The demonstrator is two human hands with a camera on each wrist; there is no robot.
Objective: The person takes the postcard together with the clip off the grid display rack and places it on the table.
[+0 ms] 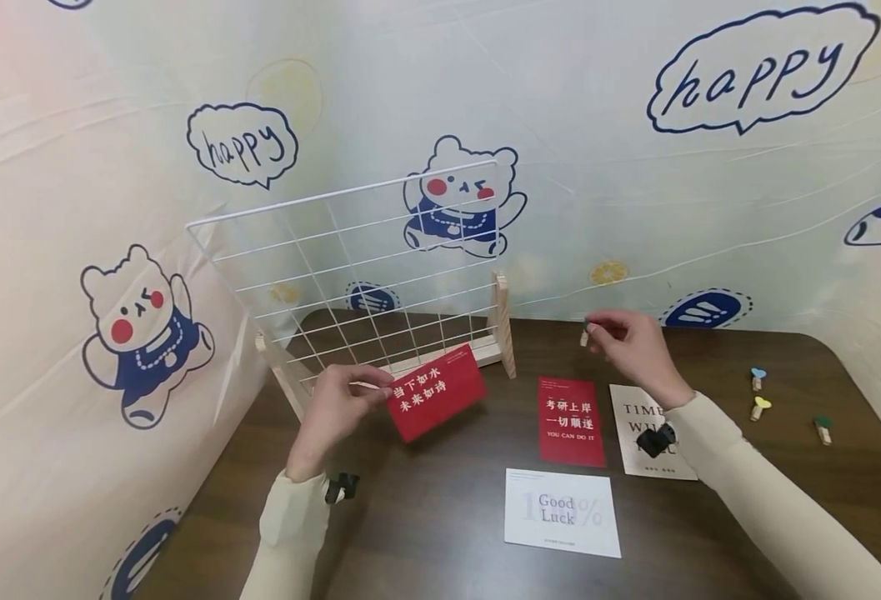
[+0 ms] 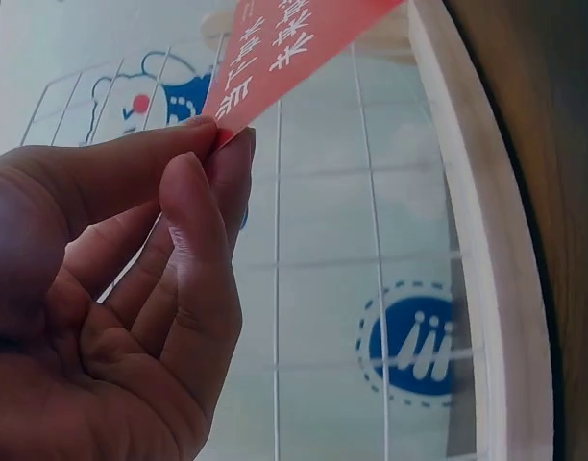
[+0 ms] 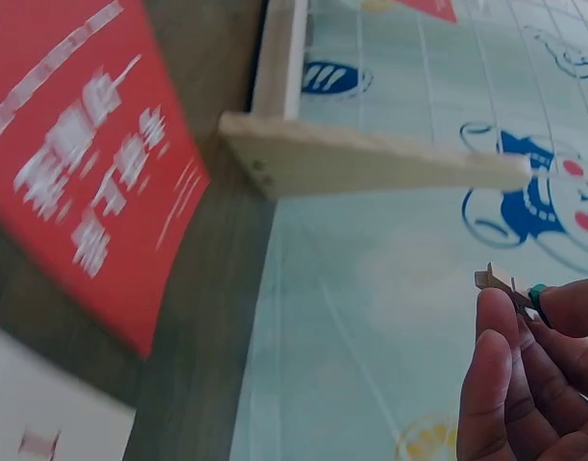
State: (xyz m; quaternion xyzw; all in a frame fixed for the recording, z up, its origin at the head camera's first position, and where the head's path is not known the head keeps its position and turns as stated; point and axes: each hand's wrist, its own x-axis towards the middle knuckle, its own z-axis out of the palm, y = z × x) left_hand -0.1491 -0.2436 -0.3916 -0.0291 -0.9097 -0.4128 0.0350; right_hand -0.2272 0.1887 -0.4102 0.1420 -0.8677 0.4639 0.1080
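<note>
My left hand (image 1: 338,408) pinches a red card (image 1: 440,393) with white lettering by its left corner. The card is tilted in front of the lower part of a white wire grid rack (image 1: 365,275) on wooden feet. In the left wrist view the thumb and fingers meet on the corner of the card (image 2: 275,67). To the right of the rack, my right hand (image 1: 635,350) holds a small wooden clip (image 1: 585,333) between its fingertips. In the right wrist view, a green piece shows on this clip (image 3: 505,285).
On the dark table (image 1: 425,517) lie another red card (image 1: 569,421), a white Good Luck card (image 1: 560,512) and a cream card (image 1: 635,417) partly under the right arm. Farther right are clips with a blue heart (image 1: 758,377), a yellow heart (image 1: 760,406) and a green top (image 1: 823,429).
</note>
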